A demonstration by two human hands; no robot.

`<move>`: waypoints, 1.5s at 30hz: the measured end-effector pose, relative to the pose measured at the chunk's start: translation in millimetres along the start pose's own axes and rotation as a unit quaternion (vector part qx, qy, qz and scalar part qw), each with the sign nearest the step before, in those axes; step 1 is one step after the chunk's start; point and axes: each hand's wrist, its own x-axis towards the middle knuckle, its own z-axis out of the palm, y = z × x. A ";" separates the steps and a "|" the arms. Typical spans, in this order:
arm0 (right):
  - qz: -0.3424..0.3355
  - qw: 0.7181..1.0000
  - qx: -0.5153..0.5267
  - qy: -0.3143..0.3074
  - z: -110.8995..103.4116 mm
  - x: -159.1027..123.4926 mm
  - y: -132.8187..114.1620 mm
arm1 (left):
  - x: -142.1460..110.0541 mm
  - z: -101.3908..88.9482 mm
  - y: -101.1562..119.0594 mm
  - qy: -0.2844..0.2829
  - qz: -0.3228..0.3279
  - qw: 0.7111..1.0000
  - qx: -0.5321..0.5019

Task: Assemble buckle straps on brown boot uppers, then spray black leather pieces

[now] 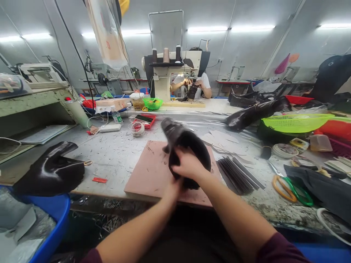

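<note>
A black leather boot upper (175, 131) is tilted above the pinkish board (148, 171), its wide opening facing me; motion blurs it. My right hand (189, 164) reaches into the opening and is closed on the leather near the rim. Lower down, my left hand (175, 184) is at the near edge of the boot upper, its fingers mostly hidden by the leather and smeared. Right of the board lies a stack of dark strips (238, 175). Thin pale sheets (221, 138) lie behind the strips.
Scissors with orange and green handles (292, 190) and tape rolls lie at right. Another black leather piece (55, 168) rests at left, above a blue bin (61, 212). Beyond the table, a person works at a sewing machine (164, 80). A red tray (148, 120) stands behind the board.
</note>
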 end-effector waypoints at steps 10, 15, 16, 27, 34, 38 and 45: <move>-0.044 0.965 -0.206 -0.157 15.6 -51.8 31.4 | -37.3 -44.0 -23.2 -0.077 0.370 0.779 0.500; -0.032 0.983 -0.157 -0.093 2.2 -36.3 78.4 | 11.4 -44.5 -1.9 -0.069 0.301 0.713 0.629; -0.031 0.984 -0.152 -0.083 0.7 -34.1 85.8 | 19.7 -42.5 3.9 -0.079 0.285 0.705 0.645; -0.093 0.989 -0.117 0.003 15.2 -41.2 103.8 | 52.1 -15.8 20.9 -0.047 0.356 0.694 0.624; -0.020 0.989 -0.145 0.014 10.7 -39.5 107.7 | 68.7 -13.6 20.6 0.002 0.302 0.745 0.595; -0.040 0.986 -0.156 -0.033 9.7 -41.0 104.6 | 77.3 -30.3 24.6 -0.100 0.351 0.714 0.598; -0.065 0.980 -0.169 -0.080 12.2 -40.4 100.0 | 89.1 -42.0 26.3 -0.184 0.374 0.672 0.612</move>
